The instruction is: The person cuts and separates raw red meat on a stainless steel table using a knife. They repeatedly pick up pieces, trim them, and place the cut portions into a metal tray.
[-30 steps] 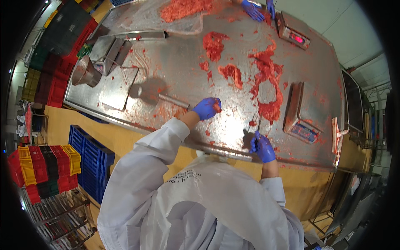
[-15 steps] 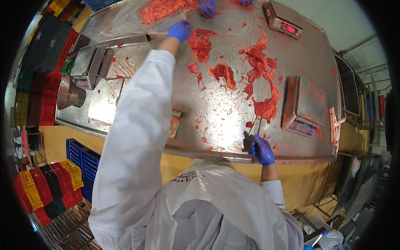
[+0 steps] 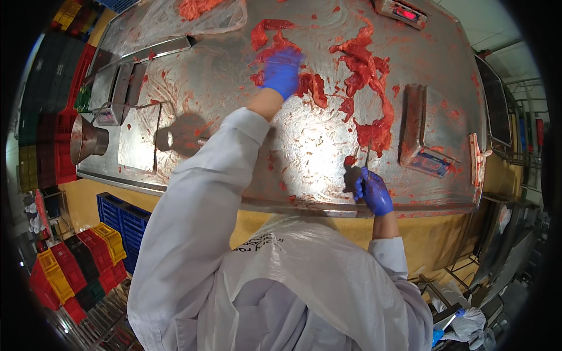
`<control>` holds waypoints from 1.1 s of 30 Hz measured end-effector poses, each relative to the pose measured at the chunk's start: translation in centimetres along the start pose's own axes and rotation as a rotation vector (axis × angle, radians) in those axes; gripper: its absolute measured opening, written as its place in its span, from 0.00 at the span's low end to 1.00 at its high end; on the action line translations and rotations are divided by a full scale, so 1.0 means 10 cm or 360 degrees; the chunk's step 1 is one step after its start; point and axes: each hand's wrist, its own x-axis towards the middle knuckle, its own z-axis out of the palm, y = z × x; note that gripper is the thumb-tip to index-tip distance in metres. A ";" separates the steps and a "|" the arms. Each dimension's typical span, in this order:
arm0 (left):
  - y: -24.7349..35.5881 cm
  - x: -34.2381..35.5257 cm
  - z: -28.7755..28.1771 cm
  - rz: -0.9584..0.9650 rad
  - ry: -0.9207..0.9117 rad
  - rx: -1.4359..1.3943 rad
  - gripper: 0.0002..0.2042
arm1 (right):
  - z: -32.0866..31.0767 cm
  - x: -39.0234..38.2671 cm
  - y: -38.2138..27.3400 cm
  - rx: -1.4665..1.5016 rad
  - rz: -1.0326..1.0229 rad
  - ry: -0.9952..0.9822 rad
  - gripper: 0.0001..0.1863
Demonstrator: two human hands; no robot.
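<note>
My left hand (image 3: 282, 75), in a blue glove, is over the scraps of red meat (image 3: 266, 26) in the middle of the table. Motion smears its fingers, and it covers part of the meat there. Another meat piece (image 3: 316, 90) lies just to its right. Near the front edge, my blue-gloved right hand (image 3: 374, 194) is closed around a knife (image 3: 367, 157), whose thin blade points away from me. The blade's tip reaches the near end of a long ragged strip of meat (image 3: 374, 134), which trails toward the far side.
On the right of the steel table (image 3: 234, 181) stand a scale (image 3: 436, 126) and a farther scale with a red display (image 3: 404, 13). At left are another scale (image 3: 108, 96) and a metal funnel (image 3: 88, 139). A clear plastic sheet with meat (image 3: 196, 7) lies far left. Crates (image 3: 76, 263) are stacked beyond.
My left hand has come back toward me and to the right, over the nearer meat scraps. The other person's gloved hands have left the view. My right hand still grips the knife.
</note>
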 end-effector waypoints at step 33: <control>0.65 -0.40 -0.23 -0.0272 -0.1053 0.0516 0.11 | 0.72 1.50 -0.65 0.0142 0.0580 -0.0979 0.35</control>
